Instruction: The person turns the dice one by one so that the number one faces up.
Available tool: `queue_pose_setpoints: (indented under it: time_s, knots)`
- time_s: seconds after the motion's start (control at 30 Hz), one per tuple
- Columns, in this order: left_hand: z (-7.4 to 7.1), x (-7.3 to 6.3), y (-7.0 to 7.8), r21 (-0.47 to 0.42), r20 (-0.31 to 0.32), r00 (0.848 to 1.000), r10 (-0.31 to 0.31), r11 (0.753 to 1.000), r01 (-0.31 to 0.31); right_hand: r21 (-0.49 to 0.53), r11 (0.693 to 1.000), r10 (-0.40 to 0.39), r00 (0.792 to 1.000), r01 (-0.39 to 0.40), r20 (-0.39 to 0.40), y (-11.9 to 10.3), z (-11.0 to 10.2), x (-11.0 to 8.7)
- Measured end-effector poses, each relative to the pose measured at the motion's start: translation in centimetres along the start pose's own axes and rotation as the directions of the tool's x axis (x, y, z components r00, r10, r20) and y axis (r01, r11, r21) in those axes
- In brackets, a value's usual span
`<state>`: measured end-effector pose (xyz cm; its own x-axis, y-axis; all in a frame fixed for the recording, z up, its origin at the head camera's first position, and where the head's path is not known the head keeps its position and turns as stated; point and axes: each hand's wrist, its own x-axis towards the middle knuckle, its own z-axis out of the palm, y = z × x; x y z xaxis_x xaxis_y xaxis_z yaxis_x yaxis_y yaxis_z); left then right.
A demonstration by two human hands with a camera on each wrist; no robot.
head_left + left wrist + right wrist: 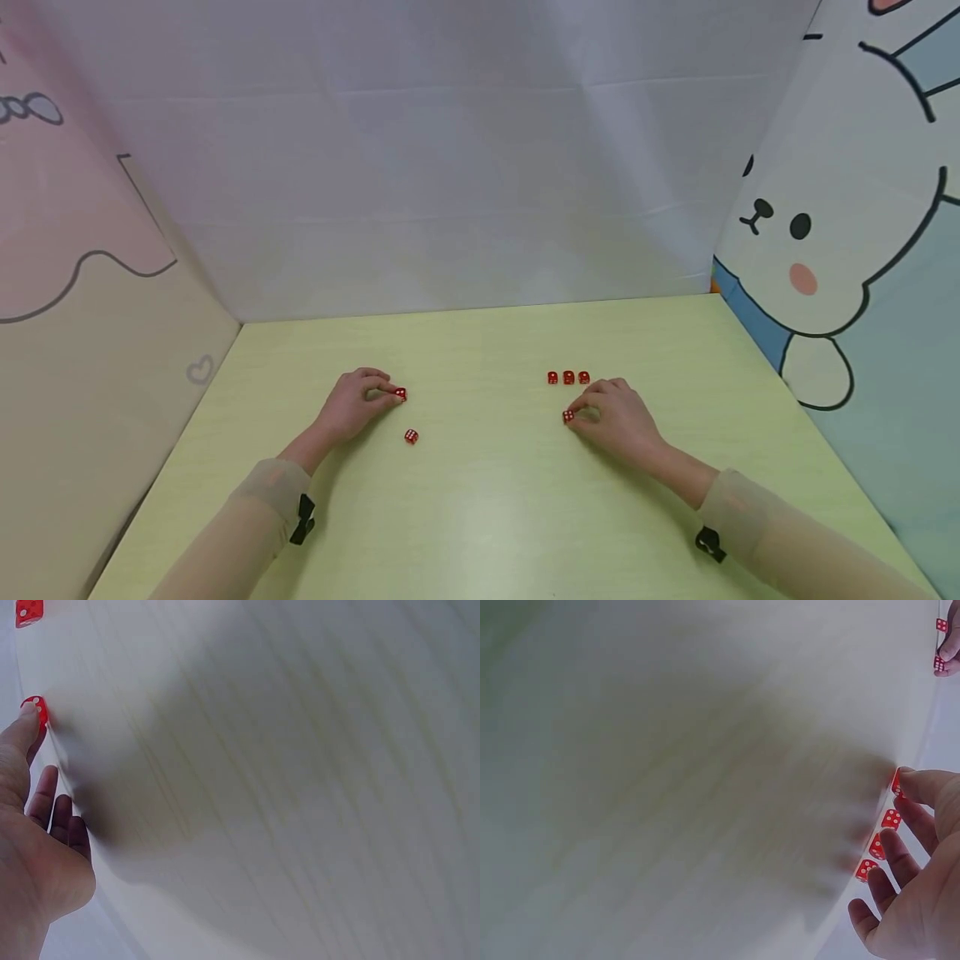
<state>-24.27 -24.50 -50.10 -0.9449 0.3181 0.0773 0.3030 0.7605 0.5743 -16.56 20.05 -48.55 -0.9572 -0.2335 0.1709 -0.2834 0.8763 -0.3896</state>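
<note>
Right die [567, 416]: red, white pips, pinched between thumb and forefinger of the right hand [618, 421], on the near side of a row of three dice [568, 377] and apart from it. Left die [401, 394]: same kind, pinched between thumb and forefinger of the left hand [358, 407]. Cannot tell whether either held die touches the table [480, 517]. Loose die [411, 436] lies on the table near the left die, closer to the person, with no hand on it. Handling, judged by look: very light, hard and stiff, probably plastic; no give under a pinch, not fragile. Faces appear smooth and glossy, so a twist or slip is likely if the fingertips catch an edge or rounded corner. Best hold: two opposite side faces, thumb against forefinger, low force, top face left free. In the row the dice stand close together with slim gaps; a hold on front and back faces should disturb neighbours least. Other fingers of the right hand take no part in the pinch; in the right wrist view they spread close to the row, contact unclear, and a sideways brush could shift such light pieces. Beyond the row, a pale wall [450, 167] backs the table.
</note>
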Motion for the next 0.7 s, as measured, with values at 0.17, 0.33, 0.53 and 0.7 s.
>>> queue_pose_setpoints:
  time_s: [0.17,0.33,0.53,0.7]
  knots:
    - [0.0,0.0,0.1,0.001,-0.001,1.0,0.003,1.0,-0.003,0.006,1.0,0.002,1.0,-0.002,-0.005,0.0,0.1,-0.2]
    - [-0.2,0.0,0.3,-0.008,-0.001,1.0,0.002,1.0,-0.002,0.002,1.0,0.01,1.0,-0.01,0.002,0.0,-0.2,-0.2]
    - [-0.4,0.0,0.5,-0.005,0.0,1.0,0.004,1.0,-0.004,-0.006,1.0,0.004,1.0,-0.003,0.012,-0.1,-0.9,-0.1]
    - [-0.4,0.1,0.4,-0.003,0.003,1.0,0.004,1.0,-0.004,-0.01,1.0,0.008,0.999,-0.008,0.031,-0.2,-1.2,0.1]
